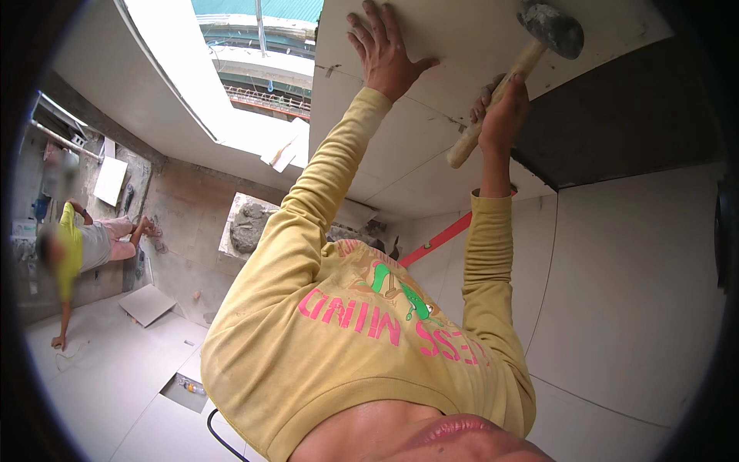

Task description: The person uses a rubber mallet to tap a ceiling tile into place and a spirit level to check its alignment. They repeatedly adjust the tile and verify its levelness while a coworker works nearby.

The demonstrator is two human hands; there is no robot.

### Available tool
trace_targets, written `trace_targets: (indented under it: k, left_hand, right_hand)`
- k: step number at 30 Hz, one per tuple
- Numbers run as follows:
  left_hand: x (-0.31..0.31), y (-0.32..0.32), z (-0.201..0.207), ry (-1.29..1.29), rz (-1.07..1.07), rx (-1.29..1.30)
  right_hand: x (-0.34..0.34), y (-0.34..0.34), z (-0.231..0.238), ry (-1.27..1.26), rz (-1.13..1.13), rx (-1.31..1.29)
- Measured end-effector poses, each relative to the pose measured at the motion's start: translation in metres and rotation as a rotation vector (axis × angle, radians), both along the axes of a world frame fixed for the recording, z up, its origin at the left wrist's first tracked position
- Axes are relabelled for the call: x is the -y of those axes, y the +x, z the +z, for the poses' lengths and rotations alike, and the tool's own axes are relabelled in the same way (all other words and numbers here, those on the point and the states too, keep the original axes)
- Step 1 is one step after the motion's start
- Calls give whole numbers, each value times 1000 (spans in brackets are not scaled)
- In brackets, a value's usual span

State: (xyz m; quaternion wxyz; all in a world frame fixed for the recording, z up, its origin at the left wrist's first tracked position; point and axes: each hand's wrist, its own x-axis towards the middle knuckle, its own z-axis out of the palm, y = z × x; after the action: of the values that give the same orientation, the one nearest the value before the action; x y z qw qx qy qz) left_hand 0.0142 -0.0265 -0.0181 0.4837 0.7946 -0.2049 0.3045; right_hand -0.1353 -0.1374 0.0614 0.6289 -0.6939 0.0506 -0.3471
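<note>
My left hand lies with fingers spread and thumb out against a large pale tile. Beside it, my right hand is closed round the wooden handle of a mallet. The mallet's dark, rounded head, smeared with pale dust, is at the far end, over the tiles. Thin joints run between the tiles, and small spacers or clips stick out along one near my right hand. A red spirit level shows between my right arm and my chest, partly hidden.
Grey mortar sits on a pale board left of my left arm. A bright window opening is at upper left. A dark recess lies to the right. Far left, another person leans a hand on tiles near a loose tile.
</note>
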Motion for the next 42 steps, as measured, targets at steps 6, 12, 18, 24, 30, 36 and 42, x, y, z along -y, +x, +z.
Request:
trace_targets:
  k: [6,12,18,24,30,36,42]
  left_hand:
    - [-8,23,-16,72,67,37]
    - [-13,27,-15,58,-9,-23]
    - [-17,20,-13,21,-13,-18]
    - [-18,16,-12,-8,34,29]
    - [-21,18,-12,-4,11,37]
    - [-21,19,-12,-44,0,9]
    - [-29,18,-5,42,-45,-41]
  right_hand:
    - [-29,17,24,-224,87,676]
    - [-54,61,24,-818,-210,98]
    - [-64,63,18,-513,313,739]
    - [-64,75,20,-367,19,95]
    - [-76,76,22,-393,11,331]
    - [-66,81,9,-385,267,501]
    - [-58,96,7,-339,-81,-25]
